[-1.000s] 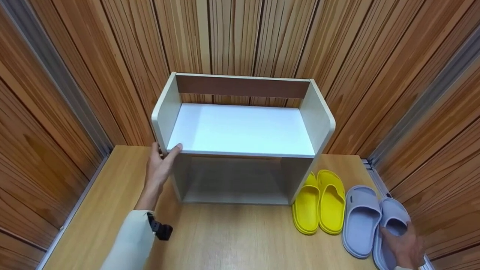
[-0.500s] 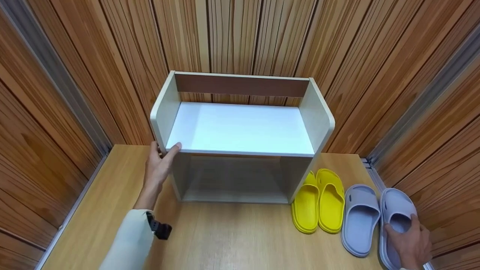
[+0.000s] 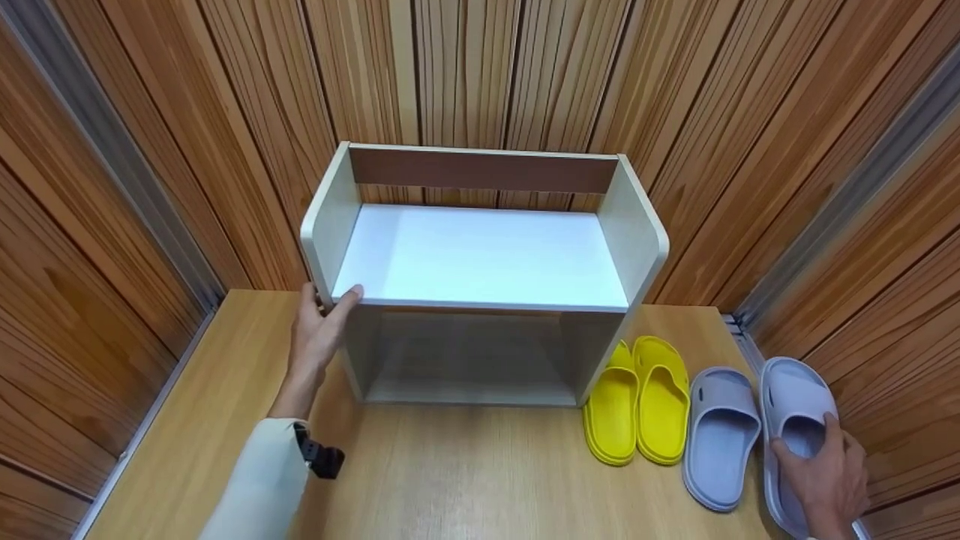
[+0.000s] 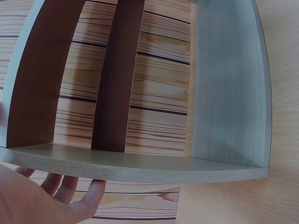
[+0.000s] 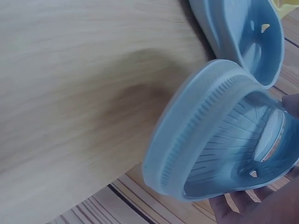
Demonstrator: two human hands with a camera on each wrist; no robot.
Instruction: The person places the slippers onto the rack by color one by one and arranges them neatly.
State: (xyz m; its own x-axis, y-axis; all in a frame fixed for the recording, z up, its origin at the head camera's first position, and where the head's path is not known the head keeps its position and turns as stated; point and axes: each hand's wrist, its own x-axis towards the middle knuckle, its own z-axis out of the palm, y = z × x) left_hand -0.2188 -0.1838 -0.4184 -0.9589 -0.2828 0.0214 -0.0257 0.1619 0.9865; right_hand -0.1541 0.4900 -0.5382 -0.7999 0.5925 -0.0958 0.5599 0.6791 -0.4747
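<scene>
A pale two-tier shelf rack point(image 3: 480, 259) stands against the back wall. My left hand point(image 3: 316, 337) grips its left side panel, thumb over the front edge of the upper board. In the left wrist view, the fingers point(image 4: 95, 193) lie along the outside of that panel. At the far right, my right hand point(image 3: 829, 480) holds a lavender slipper point(image 3: 796, 386), thumb at the foot opening and fingers along the outer side. The right wrist view has this held slipper point(image 5: 187, 135) tilted, a shadow on the board beside it. Its matching slipper point(image 3: 721, 469) lies just to the left.
A pair of yellow slippers point(image 3: 662, 409) sits between the rack and the lavender pair, toes toward the back. Everything stands on a light wooden board point(image 3: 465, 472). Wood-plank walls point(image 3: 465, 67) close in the back and both sides, with metal strips point(image 3: 150, 180) at the corners.
My right hand has moved the lavender slipper forward and to the right, away from its mate. My left hand stays on the rack.
</scene>
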